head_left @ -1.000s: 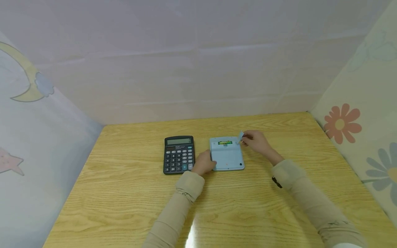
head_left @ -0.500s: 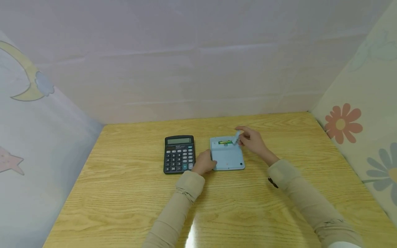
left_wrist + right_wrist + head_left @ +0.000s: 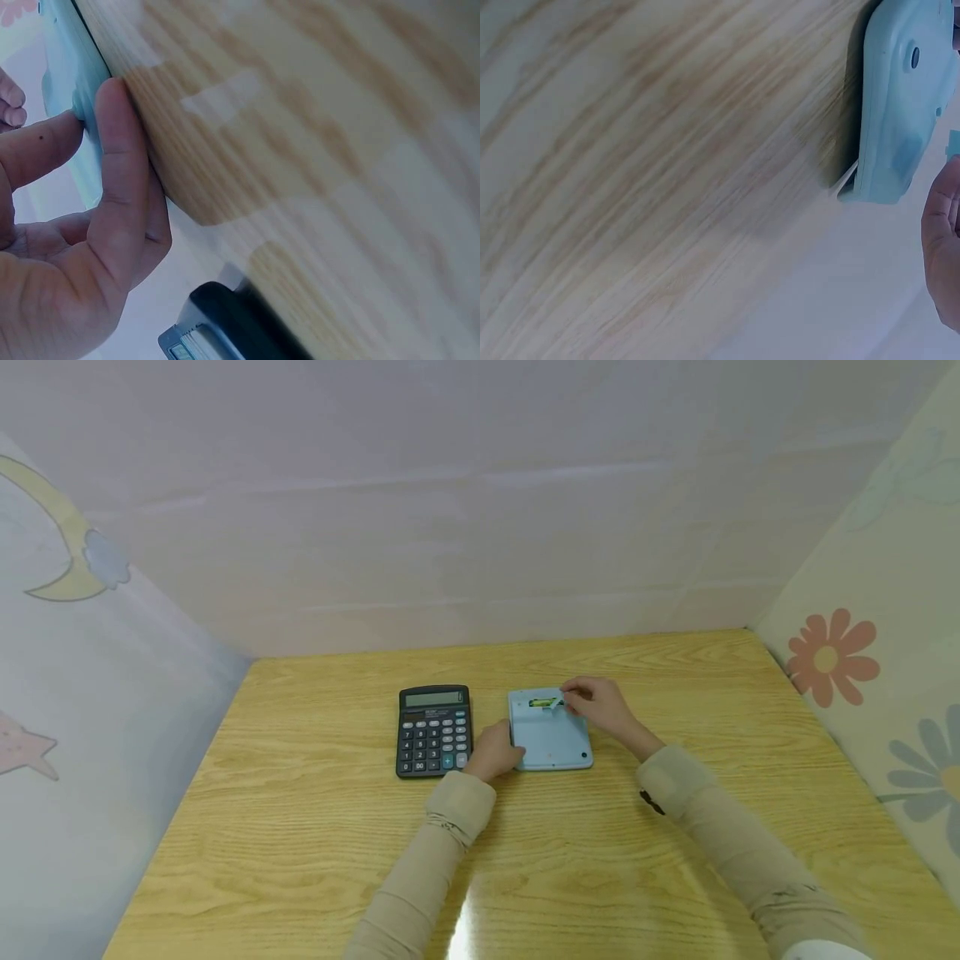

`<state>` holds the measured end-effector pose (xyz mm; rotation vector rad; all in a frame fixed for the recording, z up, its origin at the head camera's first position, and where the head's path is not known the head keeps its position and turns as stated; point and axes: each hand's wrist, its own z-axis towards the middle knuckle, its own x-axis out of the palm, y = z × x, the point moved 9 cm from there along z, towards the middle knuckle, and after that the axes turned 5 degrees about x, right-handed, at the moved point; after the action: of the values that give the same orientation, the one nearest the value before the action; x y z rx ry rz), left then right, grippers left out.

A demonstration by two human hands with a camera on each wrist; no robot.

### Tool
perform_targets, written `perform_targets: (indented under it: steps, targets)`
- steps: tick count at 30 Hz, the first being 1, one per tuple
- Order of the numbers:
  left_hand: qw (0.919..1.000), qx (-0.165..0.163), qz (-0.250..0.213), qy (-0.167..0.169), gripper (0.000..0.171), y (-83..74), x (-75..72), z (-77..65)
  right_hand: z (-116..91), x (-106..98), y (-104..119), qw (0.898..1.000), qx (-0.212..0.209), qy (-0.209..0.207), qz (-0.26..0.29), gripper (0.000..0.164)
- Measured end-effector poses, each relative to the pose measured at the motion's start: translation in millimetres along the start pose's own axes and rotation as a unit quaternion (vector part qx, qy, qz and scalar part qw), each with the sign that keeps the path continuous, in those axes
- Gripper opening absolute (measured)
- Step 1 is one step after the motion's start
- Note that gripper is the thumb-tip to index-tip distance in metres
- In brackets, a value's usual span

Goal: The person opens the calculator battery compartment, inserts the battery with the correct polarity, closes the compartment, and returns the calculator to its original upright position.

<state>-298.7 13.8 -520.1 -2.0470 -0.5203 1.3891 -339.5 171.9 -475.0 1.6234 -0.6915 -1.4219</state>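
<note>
A light blue calculator (image 3: 551,745) lies face down, its battery slot uncovered and a green battery (image 3: 542,702) showing inside. My left hand (image 3: 493,752) grips its left edge; in the left wrist view the thumb (image 3: 45,146) presses on the back while the fingers lie along the side. With thumb and fingertips my right hand (image 3: 602,706) pinches the small light blue battery cover (image 3: 557,702), held tilted over the right end of the slot. In the right wrist view a bit of that cover (image 3: 954,142) shows above the fingertips.
Left of the left hand lies a black calculator (image 3: 433,731), face up, its lower right corner close to that wrist. Both stand on a wood-grain table (image 3: 300,843). A pale cloth wall (image 3: 480,560) rises behind the table's far edge, with printed cloth on both sides.
My right hand has moved left with the battery cover, from the calculator's upper right corner to over the battery slot, and the cover leans lower. The left hand has kept its hold.
</note>
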Motion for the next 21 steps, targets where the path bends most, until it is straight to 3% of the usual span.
perform_targets:
  steps: [9, 21]
  targets:
    - [1.0000, 0.001, -0.001, 0.004, 0.037, -0.9, -0.6, 0.3, 2.9, 7.3, 3.2, 0.999, -0.004, -0.008, -0.040, 0.022]
    - [0.9999, -0.005, 0.000, 0.010, 0.039, 0.4, 0.4, 0.4, 6.1, 14.1, 12.2, 0.998, -0.031, -0.034, -0.044, 0.012]
